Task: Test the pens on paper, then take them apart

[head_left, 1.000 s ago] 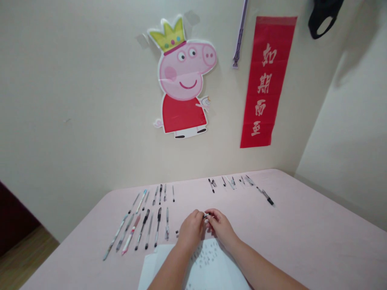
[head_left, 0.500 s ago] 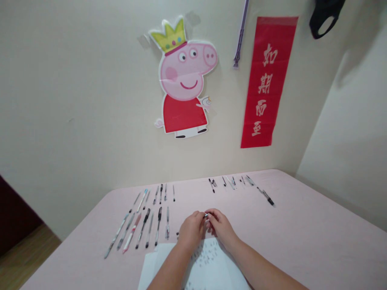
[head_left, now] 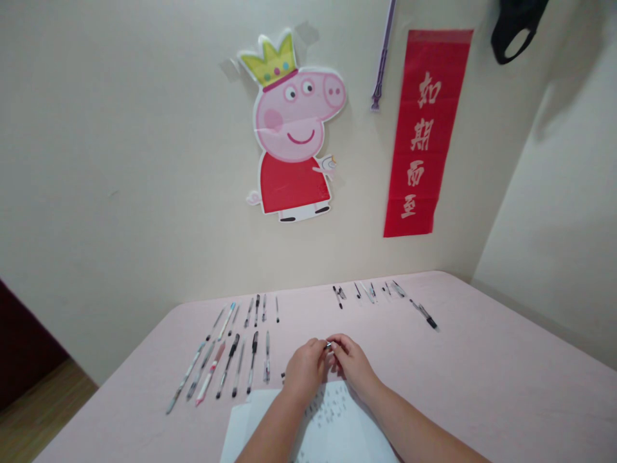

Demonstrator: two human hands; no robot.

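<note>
One left hand [head_left: 305,365], one right hand [head_left: 355,365], angled inward, fingers pinching a small dark object [head_left: 328,346], perhaps a pen part

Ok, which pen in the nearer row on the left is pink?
The pink pen, third from the left, between a greyish pen and a black-capped pen; no other in that row has a pink barrel.

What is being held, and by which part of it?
A small dark piece, between the left grip and the right grip; it is partly hidden, so the held part cannot be told.
</note>
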